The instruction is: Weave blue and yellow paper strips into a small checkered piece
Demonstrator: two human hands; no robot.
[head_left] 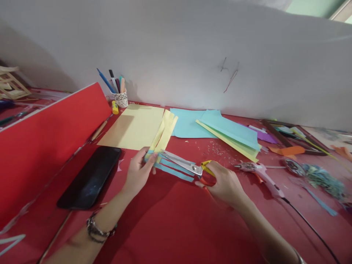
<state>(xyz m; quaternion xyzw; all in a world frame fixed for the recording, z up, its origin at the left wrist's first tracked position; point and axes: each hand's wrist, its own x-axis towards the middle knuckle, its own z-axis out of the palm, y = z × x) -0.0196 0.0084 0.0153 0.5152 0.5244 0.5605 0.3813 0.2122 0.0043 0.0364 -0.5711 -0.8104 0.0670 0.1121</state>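
My left hand (140, 170) pinches a bunch of paper strips where they cross. Yellow strips (167, 134) stretch away toward the back, and blue strips (176, 172) reach out to the right. In my right hand (222, 181) is a pair of scissors (189, 165) with yellow and orange handles. Their metal blades point left, over the blue strips and close to my left fingertips. Whether the blades are cutting into the paper, I cannot tell.
Yellow sheets (137, 124) and blue sheets (187, 124) lie at the back. A black phone (90, 178) rests at left beside a red board (55, 143). A pink glue gun (264, 178) with a cord lies right. A pen cup (121, 98) stands by the wall.
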